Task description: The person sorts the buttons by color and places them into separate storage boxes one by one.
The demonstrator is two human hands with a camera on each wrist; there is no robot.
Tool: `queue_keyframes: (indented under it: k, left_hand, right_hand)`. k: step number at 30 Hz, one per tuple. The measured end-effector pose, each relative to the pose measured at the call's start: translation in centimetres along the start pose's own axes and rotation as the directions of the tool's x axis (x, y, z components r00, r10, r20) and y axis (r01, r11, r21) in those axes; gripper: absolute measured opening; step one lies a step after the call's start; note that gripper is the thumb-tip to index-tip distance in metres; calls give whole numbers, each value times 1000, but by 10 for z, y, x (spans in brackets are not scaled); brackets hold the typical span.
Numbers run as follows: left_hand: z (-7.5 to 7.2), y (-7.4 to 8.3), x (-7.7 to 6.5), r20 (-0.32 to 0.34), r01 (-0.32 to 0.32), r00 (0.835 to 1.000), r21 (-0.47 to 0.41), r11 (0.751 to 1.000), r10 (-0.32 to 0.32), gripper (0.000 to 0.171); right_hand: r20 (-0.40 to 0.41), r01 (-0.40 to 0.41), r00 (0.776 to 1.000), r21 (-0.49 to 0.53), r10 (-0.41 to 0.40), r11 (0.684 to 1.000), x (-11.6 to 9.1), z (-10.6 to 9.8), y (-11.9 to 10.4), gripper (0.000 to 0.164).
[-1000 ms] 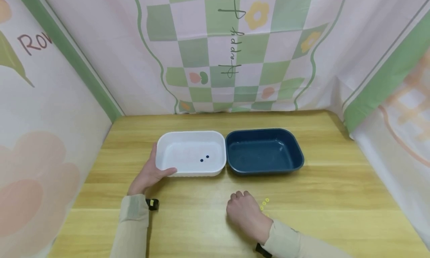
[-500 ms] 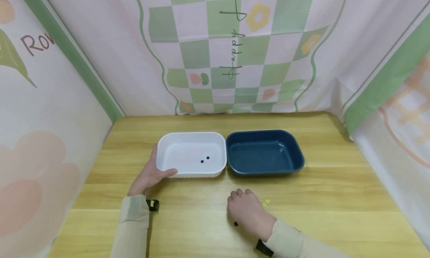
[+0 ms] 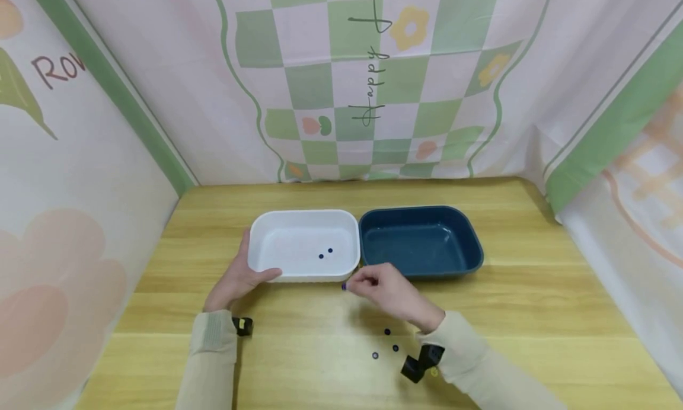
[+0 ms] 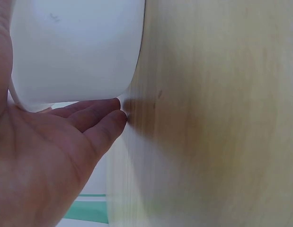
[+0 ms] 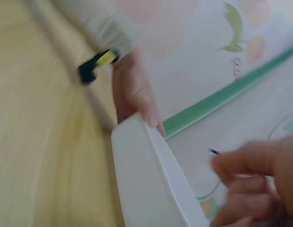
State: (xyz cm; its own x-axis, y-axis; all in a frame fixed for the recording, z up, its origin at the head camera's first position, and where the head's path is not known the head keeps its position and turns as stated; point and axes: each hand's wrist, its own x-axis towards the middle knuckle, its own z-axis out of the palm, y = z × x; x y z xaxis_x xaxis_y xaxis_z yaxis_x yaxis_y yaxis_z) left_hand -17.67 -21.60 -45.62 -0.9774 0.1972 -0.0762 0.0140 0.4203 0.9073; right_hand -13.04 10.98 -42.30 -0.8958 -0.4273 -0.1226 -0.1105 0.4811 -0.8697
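My left hand (image 3: 241, 278) holds the left front corner of a white plastic tub (image 3: 304, 276), its thumb along the front and its fingers against the left side. In the left wrist view the fingers (image 4: 101, 127) lie along the tub's outer wall, close to the table. My right hand (image 3: 392, 288) pinches a small dark blue ring (image 3: 344, 287) between thumb and forefinger, just in front of the tub's right front corner. The right wrist view shows the ring (image 5: 214, 152) at the fingertips, above the tub's rim. Two dark rings (image 3: 325, 253) lie inside the tub.
A dark blue tub (image 3: 421, 275) stands against the white one's right side. On the wooden table (image 3: 299, 351) nearer me lie several small dark rings (image 3: 395, 348). A yellow ring (image 3: 434, 372) shows by the right wrist camera (image 3: 421, 362). Patterned curtains (image 3: 352, 90) hang around the table.
My right hand has risen from the table and moved forward to the white tub's corner with a dark ring pinched. Dark rings it covered now show. The left hand stays put.
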Motion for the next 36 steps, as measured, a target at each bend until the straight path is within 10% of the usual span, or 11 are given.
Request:
queue_keyframes:
  k: [9, 36]
  left_hand:
    - [1, -12, 5, -9, -9, 1000, 2, 1000, 9, 119]
    - [2, -27, 10, -26, 35, 999, 45, 998, -34, 124]
  right_hand:
    - [-63, -163, 973, 494, 223, 854, 22, -7, -2, 30]
    - [-95, -144, 966, 575, 240, 805, 47, -4, -14, 32]
